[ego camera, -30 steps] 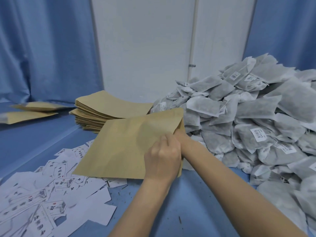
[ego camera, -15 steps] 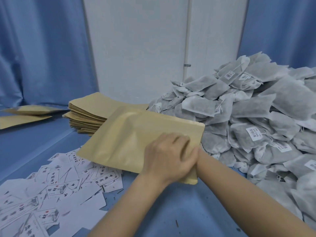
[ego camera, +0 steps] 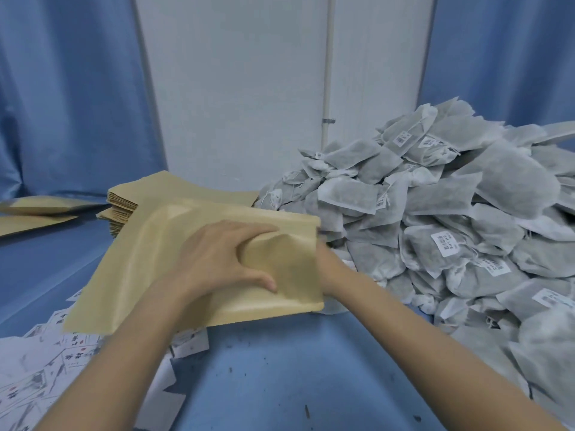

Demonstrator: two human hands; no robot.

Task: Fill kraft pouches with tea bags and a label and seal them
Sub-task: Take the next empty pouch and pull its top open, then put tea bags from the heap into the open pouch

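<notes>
So I've got one kraft pouch (ego camera: 174, 259) held just off the table (ego camera: 280, 368), right up against the near-left foot of the big tea bag pile (ego camera: 451, 228), which is my landmark for everything here. My left hand (ego camera: 217, 259) is spread over the top face of the pouch, fingers mostly straight and thumb reaching toward the mouth, basically pinning the upper wall so it doesn't flop. My right hand (ego camera: 325, 262) goes in at the pouch mouth on the pile side. It's nearly all hidden inside the paper, so I honestly can't tell whether it's open or curled around anything in there. The bulge in the pouch wall suggests it's pushing the sides apart, which makes sense: you need the thing puffed open before tea bags will slide in.

Keeping the mouth pointed at the pile looks deliberate, short reach for the next grab. The stack of empty pouches (ego camera: 149, 197) sits left of the pile behind my pouch, and the loose labels (ego camera: 46, 368) are scattered further left and nearer me. Filling hasn't started as far as I can see.
</notes>
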